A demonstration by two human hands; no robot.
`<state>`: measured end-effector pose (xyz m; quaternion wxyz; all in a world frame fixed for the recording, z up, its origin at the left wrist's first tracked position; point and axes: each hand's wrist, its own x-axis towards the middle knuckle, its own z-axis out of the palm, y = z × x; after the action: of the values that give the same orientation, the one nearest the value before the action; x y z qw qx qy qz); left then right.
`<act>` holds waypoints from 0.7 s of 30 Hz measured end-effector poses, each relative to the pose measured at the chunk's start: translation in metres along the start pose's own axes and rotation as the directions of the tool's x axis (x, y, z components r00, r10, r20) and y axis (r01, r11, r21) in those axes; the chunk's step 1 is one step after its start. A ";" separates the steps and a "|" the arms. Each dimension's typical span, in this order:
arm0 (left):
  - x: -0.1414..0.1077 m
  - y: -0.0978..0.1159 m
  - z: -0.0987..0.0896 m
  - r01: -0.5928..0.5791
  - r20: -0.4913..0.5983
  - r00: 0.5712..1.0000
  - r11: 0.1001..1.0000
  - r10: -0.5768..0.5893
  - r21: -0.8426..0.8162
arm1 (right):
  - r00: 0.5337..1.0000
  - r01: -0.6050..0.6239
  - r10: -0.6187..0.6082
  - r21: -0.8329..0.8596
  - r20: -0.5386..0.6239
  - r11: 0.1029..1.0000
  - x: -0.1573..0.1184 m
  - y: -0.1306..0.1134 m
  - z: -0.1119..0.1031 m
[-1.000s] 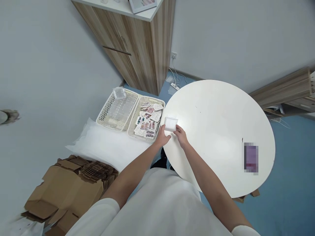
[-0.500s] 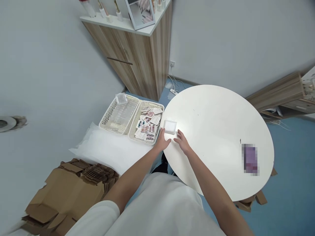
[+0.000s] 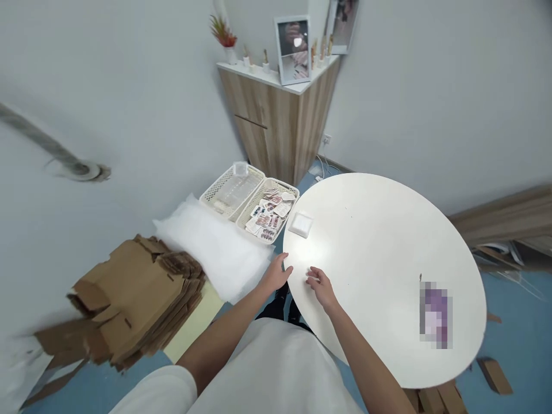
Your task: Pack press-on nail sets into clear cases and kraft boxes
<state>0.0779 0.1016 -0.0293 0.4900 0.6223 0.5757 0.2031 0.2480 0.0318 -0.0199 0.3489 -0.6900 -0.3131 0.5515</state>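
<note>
A small square clear box with white filling [image 3: 301, 224] lies on the round white table [image 3: 371, 241], close to its left edge. Just below it, my left hand [image 3: 276, 272] hovers at the table's rim, thumb and fingers apart and holding nothing. To its right, my right hand [image 3: 321, 286] is over the tabletop with loosely curved, parted fingers and nothing in them. Both hands are clear of the box. Left of the table stands a white basket [image 3: 241, 221] heaped with printed cards of press-on nails [image 3: 268, 218].
Another basket [image 3: 211, 192] holds clear plastic boxes. White padded sheets [image 3: 215, 247] lie beside it, with stacked flat cardboard boxes [image 3: 133, 287] nearer me. A blurred purple item [image 3: 436, 313] is on the table's right. A wooden cabinet [image 3: 276, 121] stands in the corner.
Both hands have drawn back from the white-filled box toward my body, leaving it on the table. My view has tilted up, showing more of the cabinet top.
</note>
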 end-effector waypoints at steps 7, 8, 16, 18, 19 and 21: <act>-0.073 -0.024 -0.013 0.135 -0.062 0.988 0.985 -0.142 -0.104 | 0.984 0.027 -0.031 0.024 0.177 0.999 -0.007 0.009 0.022; -0.081 -0.028 -0.018 0.142 -0.084 0.985 0.983 -0.152 -0.113 | 0.978 0.027 -0.029 0.016 0.206 1.000 -0.007 0.009 0.029; -0.135 -0.057 -0.087 0.165 -0.378 0.917 0.985 -0.130 0.060 | 0.908 0.164 -0.108 -0.104 0.405 0.981 -0.005 -0.015 0.103; -0.149 -0.062 -0.108 0.155 -0.455 0.888 0.971 -0.057 0.181 | 0.867 0.279 -0.173 -0.165 0.468 0.946 -0.005 -0.027 0.125; -0.156 -0.065 -0.120 0.159 -0.489 0.872 0.958 -0.023 0.238 | 0.838 0.348 -0.212 -0.194 0.503 0.917 -0.006 -0.033 0.138; -0.169 -0.071 -0.144 0.196 -0.544 0.839 0.924 0.016 0.329 | 0.775 0.493 -0.291 -0.248 0.562 0.834 -0.007 -0.045 0.166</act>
<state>-0.1192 -0.0096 0.0266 0.1916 0.5935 0.7463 0.2324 0.0821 0.0737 -0.0037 0.2234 -0.4939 -0.6330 0.5527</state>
